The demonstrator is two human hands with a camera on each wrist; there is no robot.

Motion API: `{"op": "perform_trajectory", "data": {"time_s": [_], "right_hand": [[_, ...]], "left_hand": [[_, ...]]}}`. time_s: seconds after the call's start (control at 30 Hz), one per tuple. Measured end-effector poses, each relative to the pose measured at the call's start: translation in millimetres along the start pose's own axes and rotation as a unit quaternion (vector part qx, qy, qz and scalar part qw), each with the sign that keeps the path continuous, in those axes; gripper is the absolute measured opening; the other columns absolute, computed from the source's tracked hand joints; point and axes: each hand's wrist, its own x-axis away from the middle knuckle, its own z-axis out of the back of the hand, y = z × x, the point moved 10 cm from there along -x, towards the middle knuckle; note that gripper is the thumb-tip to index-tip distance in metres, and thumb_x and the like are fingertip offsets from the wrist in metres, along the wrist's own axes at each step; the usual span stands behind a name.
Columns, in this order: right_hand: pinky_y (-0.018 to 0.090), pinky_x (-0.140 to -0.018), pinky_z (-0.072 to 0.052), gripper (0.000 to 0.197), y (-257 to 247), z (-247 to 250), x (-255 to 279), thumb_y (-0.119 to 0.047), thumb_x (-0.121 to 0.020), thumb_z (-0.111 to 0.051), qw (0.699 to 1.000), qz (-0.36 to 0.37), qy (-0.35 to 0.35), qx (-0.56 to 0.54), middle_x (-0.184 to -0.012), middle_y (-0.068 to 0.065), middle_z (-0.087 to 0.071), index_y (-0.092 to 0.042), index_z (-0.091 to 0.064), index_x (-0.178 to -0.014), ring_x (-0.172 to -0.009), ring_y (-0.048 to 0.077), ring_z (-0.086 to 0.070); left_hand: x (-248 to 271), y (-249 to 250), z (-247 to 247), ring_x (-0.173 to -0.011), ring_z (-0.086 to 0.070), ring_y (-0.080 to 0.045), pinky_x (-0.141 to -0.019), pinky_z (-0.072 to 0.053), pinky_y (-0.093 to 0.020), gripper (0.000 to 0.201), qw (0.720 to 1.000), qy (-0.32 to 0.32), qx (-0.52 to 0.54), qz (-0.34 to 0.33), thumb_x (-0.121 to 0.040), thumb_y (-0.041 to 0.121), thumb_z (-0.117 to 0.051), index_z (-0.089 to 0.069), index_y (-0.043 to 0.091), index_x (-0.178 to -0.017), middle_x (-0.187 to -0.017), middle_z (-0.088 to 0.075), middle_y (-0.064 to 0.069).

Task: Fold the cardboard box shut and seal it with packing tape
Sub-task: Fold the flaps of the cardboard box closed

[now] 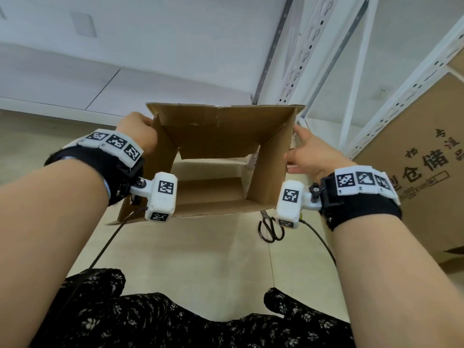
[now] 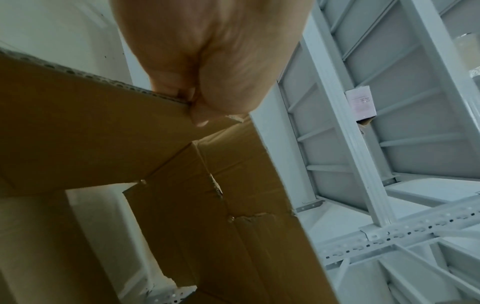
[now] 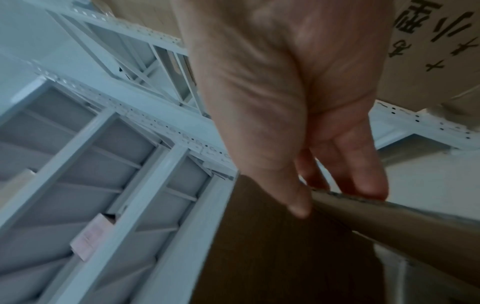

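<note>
A brown cardboard box [image 1: 221, 131] sits tilted between my hands, its flaps standing open, and I see the floor through its bottom. My left hand [image 1: 138, 131] grips the upper edge of the left wall; in the left wrist view the curled fingers [image 2: 207, 61] wrap the corrugated edge of the box [image 2: 91, 133]. My right hand [image 1: 308, 154] is at the right wall with fingers straight and spread. In the blurred right wrist view the hand [image 3: 285, 92] straddles the box edge [image 3: 389, 222], thumb inside and fingers outside. No packing tape is in view.
Black scissors [image 1: 271, 227] lie on the tiled floor just below the box's right corner. A large printed carton [image 1: 414, 172] stands close on the right. White metal shelving [image 1: 364, 71] rises behind the box. Cables trail from both wrists.
</note>
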Motion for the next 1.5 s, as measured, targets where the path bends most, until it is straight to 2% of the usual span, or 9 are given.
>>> {"op": "perform_trajectory", "data": {"time_s": [0.1, 0.3, 0.47, 0.6, 0.7, 0.87, 1.2, 1.33, 1.5], "right_hand": [[0.045, -0.076, -0.062, 0.11, 13.5, -25.1, 3.9, -0.006, -0.086, -0.072, 0.998, -0.024, -0.036, 0.042, -0.152, 0.011, -0.042, -0.061, 0.001, -0.148, -0.094, 0.027, -0.066], [0.046, -0.073, -0.062, 0.108, 20.2, -27.9, -6.1, 0.01, -0.083, -0.053, 0.994, 0.0, 0.045, 0.099, -0.095, 0.009, -0.069, -0.054, 0.004, -0.151, -0.08, 0.027, -0.071], [0.045, -0.089, -0.058, 0.083, 39.6, -41.1, -53.4, -0.011, -0.076, -0.053, 0.997, 0.025, 0.013, 0.07, -0.13, 0.001, -0.064, -0.04, -0.027, -0.149, -0.11, 0.026, -0.067], [0.044, -0.095, -0.055, 0.065, 41.6, -54.9, -55.7, -0.02, -0.077, -0.053, 0.999, 0.036, -0.021, 0.027, -0.129, -0.004, -0.066, -0.034, -0.05, -0.14, -0.116, 0.023, -0.065], [0.04, -0.092, -0.054, 0.071, 17.3, -62.8, -24.5, -0.023, -0.087, -0.06, 0.998, 0.025, -0.044, 0.026, -0.147, -0.009, -0.05, -0.041, -0.034, -0.151, -0.124, 0.022, -0.058], [0.045, -0.089, -0.058, 0.093, 29.8, -83.0, -14.6, -0.006, -0.09, -0.057, 0.989, 0.005, -0.082, 0.121, -0.151, 0.006, -0.045, -0.048, -0.004, -0.154, -0.118, 0.03, -0.06], [0.037, -0.082, -0.047, 0.048, 9.2, -13.3, -33.8, -0.009, -0.092, -0.047, 0.974, -0.039, 0.105, 0.196, -0.126, 0.013, -0.059, -0.012, -0.044, -0.139, -0.111, 0.034, -0.059], [0.038, -0.084, -0.048, 0.041, 2.7, -2.0, -31.0, -0.008, -0.092, -0.046, 0.971, -0.05, 0.108, 0.209, -0.126, 0.015, -0.058, -0.007, -0.049, -0.132, -0.112, 0.035, -0.058], [0.042, -0.085, -0.055, 0.037, -9.7, -13.3, -25.0, -0.007, -0.089, -0.047, 0.976, -0.029, 0.065, 0.204, -0.117, 0.014, -0.062, -0.009, -0.054, -0.126, -0.102, 0.033, -0.062]], "left_hand": [[-0.9, -3.6, 6.3, -0.1, -0.063, -0.035, -0.085, -0.055, -0.044, 0.032, 0.999, 0.018, 0.05, -0.007, -0.091, 0.003, -0.053, -0.062, 0.012, -0.12, -0.113, -0.065, -0.016], [9.6, -6.1, -16.8, -0.121, -0.054, -0.028, -0.101, -0.045, -0.045, 0.053, 0.988, -0.069, 0.135, -0.035, -0.097, 0.013, -0.051, -0.039, 0.032, -0.144, -0.14, -0.051, -0.007], [18.4, -12.8, -42.2, -0.126, -0.049, -0.036, -0.1, -0.044, -0.05, 0.085, 0.986, -0.153, 0.028, -0.051, -0.091, 0.01, -0.06, -0.008, 0.045, -0.149, -0.149, -0.04, -0.012], [18.1, -38.6, -61.6, -0.133, -0.039, -0.034, -0.108, -0.036, -0.046, 0.075, 0.978, -0.209, -0.008, 0.002, -0.082, 0.006, -0.069, -0.036, 0.033, -0.144, -0.149, -0.038, -0.013], [19.7, -44.8, -69.7, -0.14, -0.027, -0.035, -0.115, -0.025, -0.05, 0.074, 0.975, -0.214, -0.053, 0.009, -0.087, 0.007, -0.065, -0.032, 0.029, -0.149, -0.152, -0.031, -0.012], [27.0, -49.2, -74.5, -0.143, -0.024, -0.03, -0.115, -0.024, -0.049, 0.094, 0.965, -0.25, -0.079, -0.011, -0.077, 0.059, -0.066, -0.018, 0.033, -0.152, -0.157, -0.024, -0.007], [36.6, -9.9, -82.0, -0.137, -0.036, -0.023, -0.113, -0.026, -0.048, 0.135, 0.906, -0.35, -0.186, -0.149, -0.032, 0.103, -0.036, -0.027, 0.036, -0.148, -0.152, -0.037, 0.001], [50.7, 7.3, -88.8, -0.139, -0.031, -0.021, -0.113, -0.027, -0.045, 0.118, 0.869, -0.381, -0.252, -0.192, -0.044, 0.086, -0.064, -0.028, 0.04, -0.147, -0.152, -0.03, 0.008], [41.8, 21.6, -87.2, -0.097, -0.06, -0.017, -0.09, -0.048, -0.034, 0.028, 0.891, -0.284, -0.271, -0.229, -0.084, 0.029, -0.071, -0.068, 0.02, -0.11, -0.104, -0.067, 0.003]]}}
